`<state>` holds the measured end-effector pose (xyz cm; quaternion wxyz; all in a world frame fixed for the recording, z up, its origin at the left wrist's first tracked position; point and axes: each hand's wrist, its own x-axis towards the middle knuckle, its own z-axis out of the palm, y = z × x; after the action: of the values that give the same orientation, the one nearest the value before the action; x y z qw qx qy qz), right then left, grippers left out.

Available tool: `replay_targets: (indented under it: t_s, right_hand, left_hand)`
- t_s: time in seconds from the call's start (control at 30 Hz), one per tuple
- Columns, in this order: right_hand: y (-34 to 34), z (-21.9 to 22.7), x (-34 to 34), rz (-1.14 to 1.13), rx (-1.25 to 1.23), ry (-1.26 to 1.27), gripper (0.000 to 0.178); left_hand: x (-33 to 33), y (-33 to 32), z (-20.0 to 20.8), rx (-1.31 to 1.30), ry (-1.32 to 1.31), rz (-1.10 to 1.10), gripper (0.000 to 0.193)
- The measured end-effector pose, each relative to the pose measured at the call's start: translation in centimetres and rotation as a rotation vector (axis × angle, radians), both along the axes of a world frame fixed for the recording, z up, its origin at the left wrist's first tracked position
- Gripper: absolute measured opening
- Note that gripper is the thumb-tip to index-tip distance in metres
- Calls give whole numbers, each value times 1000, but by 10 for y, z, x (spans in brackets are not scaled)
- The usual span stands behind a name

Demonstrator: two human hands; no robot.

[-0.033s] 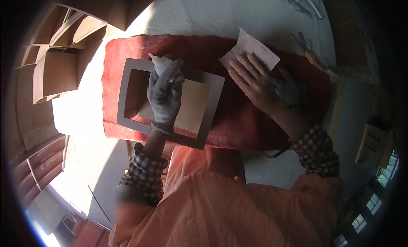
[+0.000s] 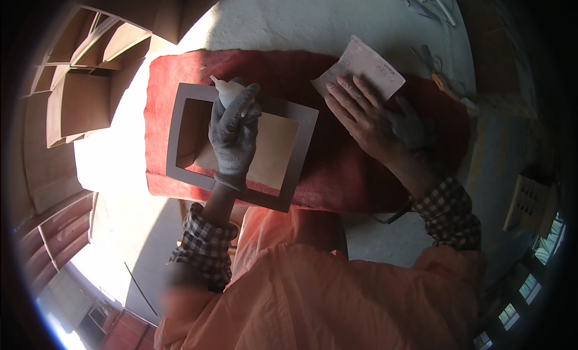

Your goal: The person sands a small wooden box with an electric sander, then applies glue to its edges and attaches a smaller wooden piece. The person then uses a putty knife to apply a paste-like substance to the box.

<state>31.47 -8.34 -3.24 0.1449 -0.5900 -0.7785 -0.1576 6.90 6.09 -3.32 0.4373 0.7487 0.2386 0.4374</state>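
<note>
My left hand [image 2: 233,142], in a grey glove, is closed round a small white squeeze bottle [image 2: 228,92] with a narrow nozzle pointing up and left. It is over a flat grey rectangular frame [image 2: 306,130] with a large opening, which lies on a red cloth [image 2: 337,181]. To the right, my bare right hand [image 2: 364,118] holds a pale sheet of paper [image 2: 366,64] with dark marks on it. The fingers lie straight across the sheet's near edge, and the thumb is hidden. A grey glove [image 2: 412,124] lies beside this hand on the cloth.
Scissors with orange handles [image 2: 442,84] lie at the cloth's right edge. Metal tools [image 2: 430,4] rest at the far right. Wooden box-like pieces [image 2: 84,100] stand at the left. A perforated wooden block [image 2: 527,199] is farther right.
The paper sheet has shifted slightly to the right and lies flatter, with my right fingers moving a little along with it. My left hand, the bottle and the frame have stayed put.
</note>
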Motion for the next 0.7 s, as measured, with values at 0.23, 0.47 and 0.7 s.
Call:
replay_targets:
  t_s: [0.23, 0.47, 0.7]
  right_hand:
    - [-1, 4, -6, 109, -13, -3, 34]
    - [-7, 9, -19, 166, -20, 59, 36]
    - [-5, 8, -5, 138, -53, 67, 40]
  left_hand:
    - [3, -3, 4, -46, -41, -7, 39]
    - [-1, -1, 2, -23, 38, 28, 36]
    - [1, -4, 8, 4, 5, 14, 38]
